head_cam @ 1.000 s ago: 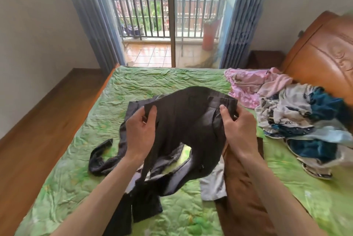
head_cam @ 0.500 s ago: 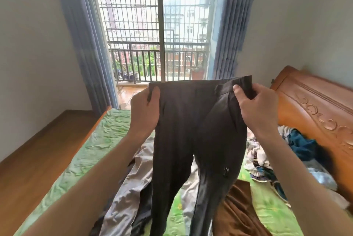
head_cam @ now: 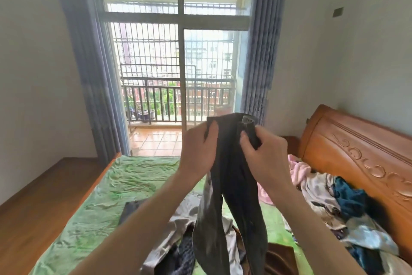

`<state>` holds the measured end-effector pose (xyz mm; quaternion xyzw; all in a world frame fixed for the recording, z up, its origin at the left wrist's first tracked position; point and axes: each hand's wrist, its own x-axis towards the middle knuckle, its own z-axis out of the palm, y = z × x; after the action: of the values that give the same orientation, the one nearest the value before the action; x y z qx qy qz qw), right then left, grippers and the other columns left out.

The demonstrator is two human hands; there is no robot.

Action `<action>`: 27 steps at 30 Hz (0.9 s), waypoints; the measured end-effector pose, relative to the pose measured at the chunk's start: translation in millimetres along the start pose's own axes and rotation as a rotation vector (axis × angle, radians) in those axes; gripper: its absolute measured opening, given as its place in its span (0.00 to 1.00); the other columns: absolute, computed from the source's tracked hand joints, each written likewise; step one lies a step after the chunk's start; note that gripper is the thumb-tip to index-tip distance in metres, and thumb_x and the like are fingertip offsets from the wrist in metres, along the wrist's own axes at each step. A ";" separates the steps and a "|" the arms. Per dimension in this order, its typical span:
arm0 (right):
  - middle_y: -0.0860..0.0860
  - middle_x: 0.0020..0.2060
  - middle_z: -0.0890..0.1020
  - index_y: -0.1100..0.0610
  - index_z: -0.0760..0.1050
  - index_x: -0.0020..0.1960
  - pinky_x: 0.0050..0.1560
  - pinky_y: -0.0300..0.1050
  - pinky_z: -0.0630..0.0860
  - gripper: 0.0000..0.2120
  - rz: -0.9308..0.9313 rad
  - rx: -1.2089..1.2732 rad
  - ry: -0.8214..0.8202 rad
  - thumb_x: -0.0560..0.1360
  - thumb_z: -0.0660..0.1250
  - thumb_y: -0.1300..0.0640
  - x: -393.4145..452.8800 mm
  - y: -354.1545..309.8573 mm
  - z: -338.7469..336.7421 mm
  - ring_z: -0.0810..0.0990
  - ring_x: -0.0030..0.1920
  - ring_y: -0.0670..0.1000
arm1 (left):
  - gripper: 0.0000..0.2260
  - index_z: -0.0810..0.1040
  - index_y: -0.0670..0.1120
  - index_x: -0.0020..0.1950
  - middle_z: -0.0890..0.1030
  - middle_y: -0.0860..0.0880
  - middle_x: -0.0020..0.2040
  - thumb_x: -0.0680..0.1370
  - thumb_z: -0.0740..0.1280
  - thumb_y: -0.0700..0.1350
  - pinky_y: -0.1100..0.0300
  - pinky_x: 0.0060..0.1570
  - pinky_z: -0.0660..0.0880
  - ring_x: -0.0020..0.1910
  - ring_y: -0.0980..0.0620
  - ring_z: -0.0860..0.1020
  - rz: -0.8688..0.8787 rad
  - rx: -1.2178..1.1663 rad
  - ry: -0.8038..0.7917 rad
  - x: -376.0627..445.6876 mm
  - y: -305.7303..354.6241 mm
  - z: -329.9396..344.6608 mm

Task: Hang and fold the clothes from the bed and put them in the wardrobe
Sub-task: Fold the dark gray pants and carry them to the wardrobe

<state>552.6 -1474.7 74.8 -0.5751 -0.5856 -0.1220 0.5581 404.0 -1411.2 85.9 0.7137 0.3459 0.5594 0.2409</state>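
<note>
Folding the dark grey soft-fabric trousers (head_cam: 231, 185) in the air above the bed.

They hang by the waistband, held up in front of the window, and both legs drop limp toward the green quilted bed cover (head_cam: 124, 188); the cloth looks thin, light and soft, so it will probably bend anywhere and keep no shape. The waistband seems the firmest place to hold it. The left hand (head_cam: 198, 152) pinches one side of the waistband with curled fingers, and the right hand (head_cam: 265, 154) grips the other side, thumb on the front, the two hands near together. Under the legs lie a silvery satin garment (head_cam: 178, 237) and a brown cloth (head_cam: 281, 259). A mixed pile of pink, white and teal clothes (head_cam: 334, 203) lies beside the carved wooden headboard (head_cam: 356, 152).
</note>
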 end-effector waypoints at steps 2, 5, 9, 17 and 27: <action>0.45 0.32 0.81 0.54 0.78 0.42 0.37 0.39 0.78 0.10 -0.021 0.025 -0.029 0.81 0.68 0.54 -7.2 0.7 9.5 0.81 0.41 0.44 | 0.23 0.66 0.55 0.31 0.73 0.59 0.26 0.86 0.61 0.47 0.67 0.29 0.63 0.26 0.57 0.70 0.042 0.049 -0.011 -6.8 -4.5 5.2; 0.44 0.32 0.80 0.52 0.77 0.41 0.33 0.39 0.77 0.16 0.031 0.161 -0.105 0.83 0.60 0.47 -20.3 -3.7 18.2 0.81 0.38 0.47 | 0.19 0.73 0.60 0.35 0.79 0.62 0.32 0.86 0.62 0.48 0.68 0.32 0.68 0.31 0.59 0.76 0.041 0.057 -0.014 -11.4 -12.3 6.8; 0.45 0.40 0.82 0.50 0.80 0.51 0.40 0.46 0.79 0.13 0.042 0.236 -0.222 0.84 0.57 0.55 -37.1 -8.3 24.2 0.82 0.41 0.49 | 0.13 0.79 0.61 0.40 0.82 0.62 0.35 0.84 0.64 0.54 0.71 0.34 0.70 0.33 0.62 0.78 -0.009 -0.038 -0.029 -14.8 -15.9 -2.3; 0.42 0.59 0.79 0.49 0.66 0.78 0.55 0.39 0.78 0.25 0.020 0.175 -0.396 0.81 0.59 0.58 -66.1 -19.0 42.3 0.80 0.55 0.42 | 0.05 0.84 0.52 0.54 0.85 0.59 0.43 0.82 0.70 0.50 0.70 0.41 0.75 0.42 0.62 0.82 -0.024 -0.051 -0.163 -19.3 -31.7 -27.0; 0.17 0.56 0.74 0.34 0.60 0.77 0.66 0.41 0.70 0.41 0.622 0.588 -0.202 0.68 0.70 0.27 -73.1 28.8 8.8 0.74 0.62 0.32 | 0.12 0.89 0.55 0.50 0.89 0.48 0.51 0.84 0.66 0.43 0.62 0.46 0.81 0.49 0.50 0.87 -0.363 -0.615 -0.182 -23.0 -36.7 -60.9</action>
<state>550.7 -1498.2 -0.8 -0.5498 -0.4462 0.2803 0.6481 333.9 -1407.8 60.3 0.5818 0.2600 0.5194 0.5693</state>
